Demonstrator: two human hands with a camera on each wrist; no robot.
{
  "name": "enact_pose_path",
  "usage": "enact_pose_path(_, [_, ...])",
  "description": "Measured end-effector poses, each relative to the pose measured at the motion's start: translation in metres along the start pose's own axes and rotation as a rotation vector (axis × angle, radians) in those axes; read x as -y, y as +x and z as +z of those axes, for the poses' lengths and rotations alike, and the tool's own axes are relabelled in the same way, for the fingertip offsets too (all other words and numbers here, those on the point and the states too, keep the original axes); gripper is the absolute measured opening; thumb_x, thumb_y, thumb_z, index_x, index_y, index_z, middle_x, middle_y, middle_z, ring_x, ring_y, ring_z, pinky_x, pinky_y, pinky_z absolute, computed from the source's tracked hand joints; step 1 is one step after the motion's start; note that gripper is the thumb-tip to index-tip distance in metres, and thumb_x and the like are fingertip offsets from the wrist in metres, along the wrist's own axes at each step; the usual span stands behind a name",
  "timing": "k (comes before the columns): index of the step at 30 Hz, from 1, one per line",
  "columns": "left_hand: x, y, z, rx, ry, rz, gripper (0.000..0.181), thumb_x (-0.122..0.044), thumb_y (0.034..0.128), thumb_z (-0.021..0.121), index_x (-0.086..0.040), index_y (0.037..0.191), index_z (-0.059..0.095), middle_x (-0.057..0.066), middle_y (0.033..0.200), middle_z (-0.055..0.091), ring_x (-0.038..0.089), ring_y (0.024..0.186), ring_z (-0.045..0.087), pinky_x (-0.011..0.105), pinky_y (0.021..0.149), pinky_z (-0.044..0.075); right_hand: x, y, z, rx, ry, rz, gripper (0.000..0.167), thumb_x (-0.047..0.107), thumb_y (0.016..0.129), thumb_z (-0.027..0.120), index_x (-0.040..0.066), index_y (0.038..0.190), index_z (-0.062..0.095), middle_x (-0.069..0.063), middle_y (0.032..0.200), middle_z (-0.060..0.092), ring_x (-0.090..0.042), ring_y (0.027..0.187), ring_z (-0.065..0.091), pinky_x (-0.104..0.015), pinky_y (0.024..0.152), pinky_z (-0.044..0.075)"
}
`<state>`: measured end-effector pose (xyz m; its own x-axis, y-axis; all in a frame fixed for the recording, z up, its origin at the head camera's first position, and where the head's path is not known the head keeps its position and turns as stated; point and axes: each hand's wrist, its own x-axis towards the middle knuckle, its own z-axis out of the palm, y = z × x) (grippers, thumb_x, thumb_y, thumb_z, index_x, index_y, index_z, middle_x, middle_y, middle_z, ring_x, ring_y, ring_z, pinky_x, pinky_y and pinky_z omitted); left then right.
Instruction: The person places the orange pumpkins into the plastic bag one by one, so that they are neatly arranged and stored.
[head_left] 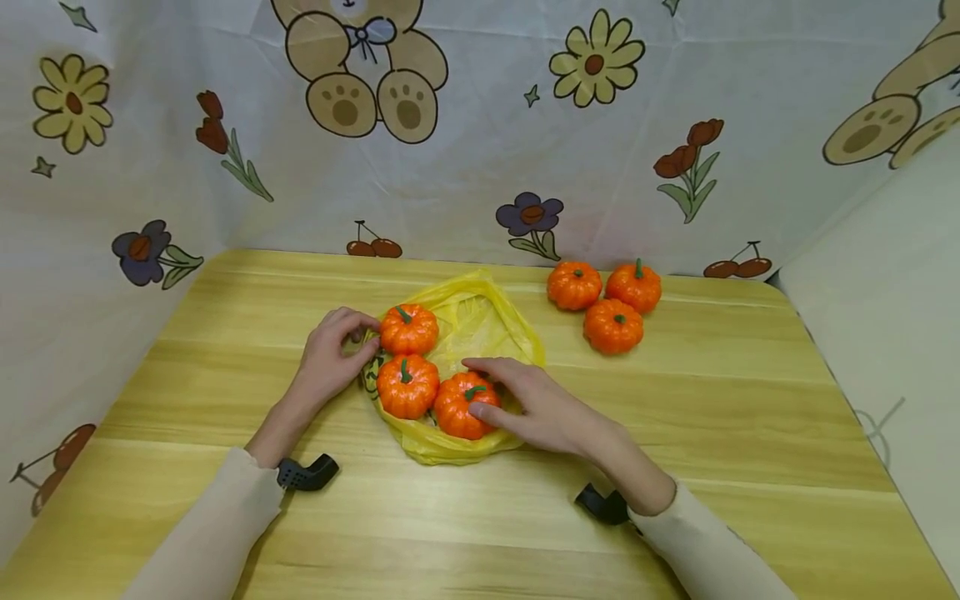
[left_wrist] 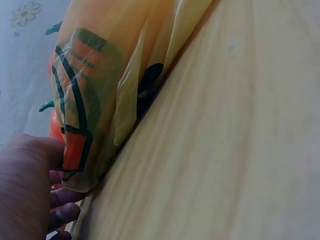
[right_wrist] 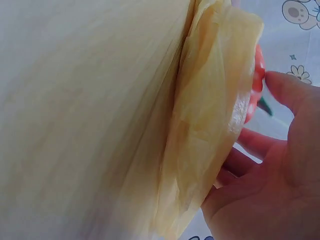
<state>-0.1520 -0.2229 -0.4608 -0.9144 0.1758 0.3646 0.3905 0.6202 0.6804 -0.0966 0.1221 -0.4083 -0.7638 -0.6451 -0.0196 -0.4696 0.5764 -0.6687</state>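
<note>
Head view: three glossy orange pumpkins with green stems [head_left: 407,388] sit in a crumpled, translucent yellow plastic bag [head_left: 447,452] on the pale wood-grain bench [head_left: 750,433]. The right hand [head_left: 543,404] is spread about the nearest-right pumpkin, its thumb touching it. The left hand [head_left: 327,354] is at the bag's left edge beside the farthest pumpkin; whether it pinches the plastic I cannot tell. Three similar orange pumpkins [head_left: 613,327] cluster on the bench, right of the bag.

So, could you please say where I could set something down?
Bare table lies right of the loose pumpkins and on the near side of the yellow bag. The bag is crowded: three pumpkins, left grip, right grip.
</note>
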Motion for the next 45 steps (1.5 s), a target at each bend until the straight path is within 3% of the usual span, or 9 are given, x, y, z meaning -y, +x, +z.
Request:
enact_pose_path(6, [-0.001, 0.0, -0.001, -0.001, 0.005, -0.008, 0.015, -0.004, 0.0931, 0.075, -0.008, 0.108, 0.075, 0.008, 0.099, 0.065, 0.021, 0.088, 0.051, 0.033, 0.081, 0.038, 0.002, 0.0, -0.004, -0.042, 0.033, 0.015, 0.065, 0.06, 0.105, 0.054, 0.024, 0.158, 0.047, 0.008, 0.153, 0.055, -0.017, 0.14, 0.053, -0.046, 0.119, 0.041])
enact_pose_path(13, [0.0, -0.001, -0.001, -0.004, 0.006, -0.015, 0.015, -0.004, 0.0927, 0.075, -0.008, 0.107, 0.075, 0.008, 0.098, 0.064, 0.021, 0.088, 0.051, 0.032, 0.08, 0.038, 0.0, 0.0, -0.012, -0.139, 0.031, -0.007, 0.058, 0.053, 0.108, 0.052, 0.021, 0.156, 0.049, 0.003, 0.155, 0.055, -0.02, 0.146, 0.049, -0.051, 0.12, 0.039])
enact_pose_path(20, [-0.001, -0.001, -0.001, -0.005, -0.001, -0.014, 0.015, -0.004, 0.0926, 0.075, -0.008, 0.107, 0.076, 0.009, 0.099, 0.065, 0.021, 0.088, 0.052, 0.032, 0.08, 0.038, -0.008, -0.002, -0.024, -0.285, 0.005, -0.02, 0.052, 0.045, 0.109, 0.054, 0.019, 0.154, 0.052, -0.001, 0.153, 0.057, -0.024, 0.144, 0.051, -0.053, 0.12, 0.039])
enact_pose_path(24, [-0.001, -0.001, 0.0, -0.007, -0.002, -0.009, 0.015, -0.004, 0.0924, 0.076, -0.008, 0.106, 0.076, 0.008, 0.099, 0.065, 0.021, 0.088, 0.052, 0.032, 0.08, 0.039, -0.016, -0.004, -0.033, -0.394, -0.033, -0.039, 0.051, 0.035, 0.105, 0.065, 0.013, 0.15, 0.056, -0.007, 0.148, 0.062, -0.03, 0.137, 0.058, -0.054, 0.114, 0.044])
enact_pose_path(29, [0.0, -0.001, 0.002, -0.006, 0.0, -0.004, 0.014, -0.003, 0.0927, 0.076, -0.008, 0.106, 0.075, 0.009, 0.099, 0.065, 0.021, 0.088, 0.051, 0.032, 0.081, 0.039, -0.025, -0.008, -0.046, -0.521, -0.084, -0.062, 0.049, 0.022, 0.098, 0.075, 0.008, 0.143, 0.061, -0.007, 0.142, 0.065, -0.026, 0.131, 0.061, -0.049, 0.11, 0.049])
enact_pose_path(38, [-0.001, 0.0, 0.002, -0.004, 0.001, -0.001, 0.014, -0.004, 0.0925, 0.076, -0.007, 0.107, 0.075, 0.009, 0.099, 0.065, 0.022, 0.088, 0.052, 0.033, 0.08, 0.039, -0.042, -0.022, -0.062, -0.597, -0.115, -0.029, 0.047, 0.014, 0.095, 0.078, 0.005, 0.138, 0.064, -0.012, 0.136, 0.068, -0.029, 0.133, 0.06, -0.052, 0.113, 0.044])
enact_pose_path(45, [-0.001, 0.0, 0.0, -0.006, 0.006, 0.001, 0.015, -0.004, 0.0923, 0.076, -0.007, 0.107, 0.075, 0.009, 0.099, 0.065, 0.021, 0.088, 0.052, 0.032, 0.079, 0.039, -0.057, -0.041, -0.074, -0.636, -0.133, 0.037, 0.047, 0.011, 0.095, 0.077, 0.006, 0.139, 0.063, -0.013, 0.137, 0.067, -0.037, 0.128, 0.061, -0.059, 0.108, 0.047])
